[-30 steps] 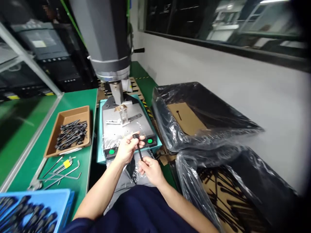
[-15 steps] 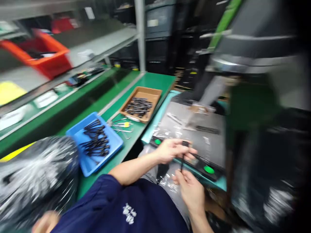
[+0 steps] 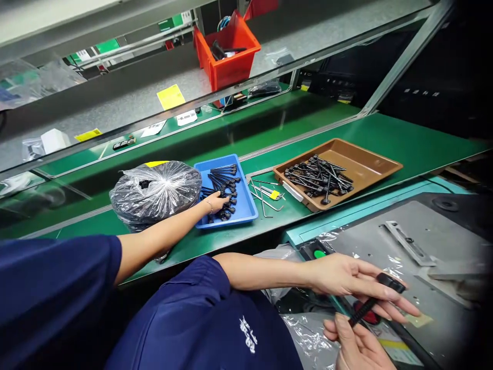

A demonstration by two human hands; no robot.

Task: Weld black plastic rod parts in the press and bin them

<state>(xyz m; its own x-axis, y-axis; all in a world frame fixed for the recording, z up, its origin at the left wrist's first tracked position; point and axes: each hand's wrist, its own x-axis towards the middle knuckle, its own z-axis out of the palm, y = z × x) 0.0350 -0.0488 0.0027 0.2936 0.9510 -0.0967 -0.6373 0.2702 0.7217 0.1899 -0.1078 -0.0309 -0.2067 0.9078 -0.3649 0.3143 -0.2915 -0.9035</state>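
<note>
A black threaded rod with a wide head, like a knob bolt, is held between my two hands over the grey machine. My left hand grips it near the wide head, thumb on one side and fingers on the other. Lower down, my right hand pinches the thin end between thumb and fingers. Part of that hand is cut off by the bottom edge. To the left, a co-worker's hand reaches into a blue tray of similar black pieces.
A brown tray holds more long dark rods with black heads. Hex keys lie between the trays on the green bench. A plastic-wrapped bundle stands left of the blue tray. An orange bin sits on the shelf above.
The view has swung left, so the bench and trays show more fully. My hands still hold the knob bolt, now tilted. The co-worker's hand has come into the blue tray.
</note>
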